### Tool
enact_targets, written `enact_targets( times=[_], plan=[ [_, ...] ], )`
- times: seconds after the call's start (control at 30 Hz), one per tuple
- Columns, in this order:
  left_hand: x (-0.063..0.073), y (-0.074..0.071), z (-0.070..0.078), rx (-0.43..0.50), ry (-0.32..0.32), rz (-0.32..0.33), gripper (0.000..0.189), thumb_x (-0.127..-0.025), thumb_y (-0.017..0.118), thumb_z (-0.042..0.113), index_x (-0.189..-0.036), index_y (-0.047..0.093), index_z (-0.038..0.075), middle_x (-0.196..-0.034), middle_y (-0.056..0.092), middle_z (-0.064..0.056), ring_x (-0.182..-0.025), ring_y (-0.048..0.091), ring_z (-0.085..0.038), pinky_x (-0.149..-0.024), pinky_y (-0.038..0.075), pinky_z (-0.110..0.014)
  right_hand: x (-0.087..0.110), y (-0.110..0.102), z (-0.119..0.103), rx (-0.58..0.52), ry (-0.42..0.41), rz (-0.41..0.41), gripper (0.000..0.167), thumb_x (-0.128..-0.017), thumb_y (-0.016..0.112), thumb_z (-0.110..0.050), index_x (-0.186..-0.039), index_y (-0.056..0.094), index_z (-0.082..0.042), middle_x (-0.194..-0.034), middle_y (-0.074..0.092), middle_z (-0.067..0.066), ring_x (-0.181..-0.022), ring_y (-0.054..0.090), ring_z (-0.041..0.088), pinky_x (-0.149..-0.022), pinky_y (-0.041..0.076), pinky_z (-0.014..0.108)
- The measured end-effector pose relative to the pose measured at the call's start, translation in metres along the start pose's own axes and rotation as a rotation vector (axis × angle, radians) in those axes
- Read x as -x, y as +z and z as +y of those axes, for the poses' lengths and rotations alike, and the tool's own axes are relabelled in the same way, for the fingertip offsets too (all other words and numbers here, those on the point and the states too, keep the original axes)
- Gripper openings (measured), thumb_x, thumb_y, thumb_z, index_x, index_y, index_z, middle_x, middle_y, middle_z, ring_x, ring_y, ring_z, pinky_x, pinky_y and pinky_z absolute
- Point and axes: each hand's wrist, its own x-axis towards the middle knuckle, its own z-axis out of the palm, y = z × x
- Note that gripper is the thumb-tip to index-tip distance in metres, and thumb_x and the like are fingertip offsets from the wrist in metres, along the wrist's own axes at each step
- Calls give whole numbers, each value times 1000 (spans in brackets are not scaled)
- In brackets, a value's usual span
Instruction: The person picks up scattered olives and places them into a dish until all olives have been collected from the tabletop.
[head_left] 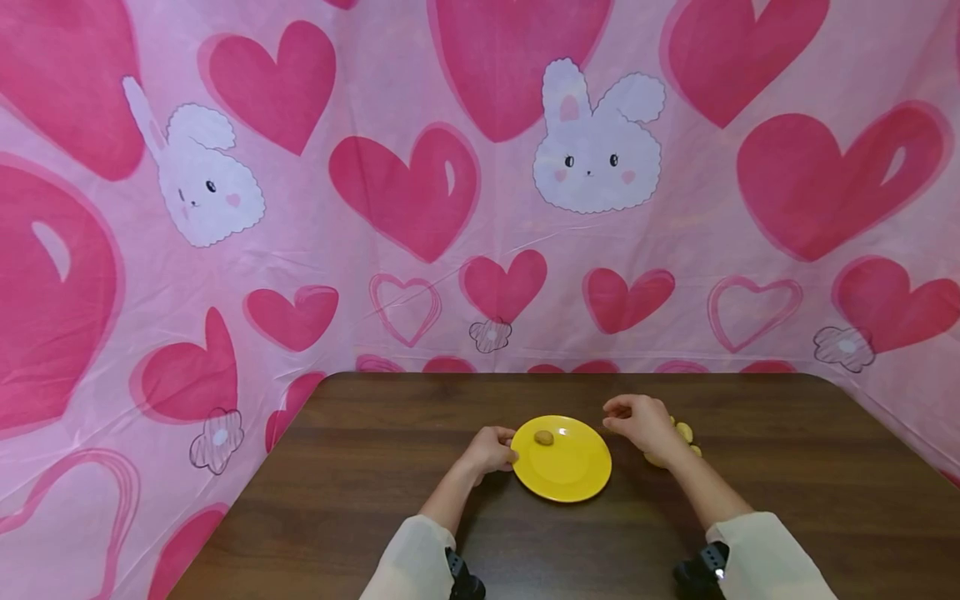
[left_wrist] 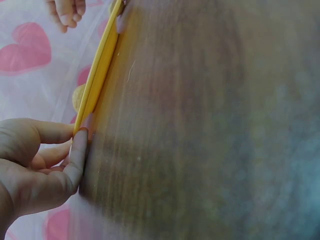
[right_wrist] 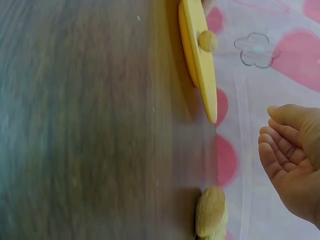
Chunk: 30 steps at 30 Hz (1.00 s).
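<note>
My left hand (head_left: pixel 489 451) pinches the left rim of a round yellow plate (head_left: pixel 564 479), thumb on one side and fingers on the other. In the left wrist view the plate (left_wrist: pixel 100 65) shows edge-on, its rim between the thumb and fingers. One small tan rounded lump (head_left: pixel 543 437) lies on the plate near its back left. To the right, above the table, my right hand (head_left: pixel 641 423) hangs with loosely bent fingers and holds nothing. Behind its wrist lie several similar tan lumps (head_left: pixel 684 432), partly hidden by the hand and forearm.
The dark wooden table (head_left: pixel 360 508) reaches back to a pink cloth (head_left: pixel 495 233) printed with hearts and rabbits. In the right wrist view, the nearest tan lump (right_wrist: pixel 211 212) of the group sits on the table surface, apart from the plate.
</note>
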Motion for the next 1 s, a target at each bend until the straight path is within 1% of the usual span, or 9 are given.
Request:
enact_targets(
  times=[0.13,0.2,0.3,0.4,0.5,0.63,0.77,0.87,1.0],
  plan=[
    [-1,1,0,-2,3,0,32,-81,59,-11,-114,57,-12,-88,57,-10,-77,61,-20,-68,56,-34,2,-6,6,30,-47,41,20,-80,70,-6,-96,67,5,-81,66,7,-74,61,22,-67,55,34],
    [-1,1,0,0,4,0,32,-81,59,-11,-113,57,-12,-87,57,-10,-77,61,-20,-68,56,-34,3,-9,8,39,-54,58,20,-80,70,-7,-95,67,5,-80,66,7,-74,62,22,-66,55,34],
    [-1,1,-1,-1,1,0,32,-81,60,-11,-113,58,-12,-87,57,-9,-77,62,-20,-68,56,-34,5,-12,11,42,-36,63,21,-81,69,-9,-97,67,5,-81,66,7,-74,61,23,-66,54,34],
    [-1,1,0,1,-7,2,32,-81,60,-11,-113,58,-11,-87,57,-9,-77,62,-20,-68,56,-34,6,-16,13,23,4,62,23,-82,69,-10,-100,66,4,-85,66,8,-77,61,23,-67,54,35],
    [-1,1,0,-1,-8,4,33,-81,60,-11,-114,57,-12,-88,57,-10,-77,61,-20,-68,56,-34,7,-19,15,11,8,79,24,-83,67,-10,-102,65,5,-88,66,10,-79,61,25,-69,54,38],
    [-1,1,-1,-2,-3,6,34,-81,60,-11,-115,57,-12,-88,57,-10,-77,61,-20,-68,56,-34,9,-21,19,26,-19,148,24,-83,66,-9,-102,65,6,-87,66,11,-77,62,25,-69,54,39],
    [0,1,-1,6,5,3,33,-81,59,-12,-114,56,-13,-88,57,-11,-78,61,-20,-68,56,-34,10,-23,22,58,-32,225,22,-82,68,-8,-99,66,6,-83,66,10,-75,62,26,-66,53,37],
    [0,1,-1,5,8,2,33,-81,59,-12,-114,56,-13,-88,57,-11,-78,61,-21,-69,56,-35,11,-26,25,78,-31,261,22,-82,68,-8,-98,66,6,-83,66,12,-76,62,28,-65,53,39],
    [-1,1,-1,0,7,5,34,-81,60,-12,-114,56,-13,-88,56,-11,-79,61,-21,-68,56,-35,12,-31,34,96,-18,295,22,-83,67,-9,-99,66,6,-85,67,14,-78,63,30,-67,51,41]
  ],
)
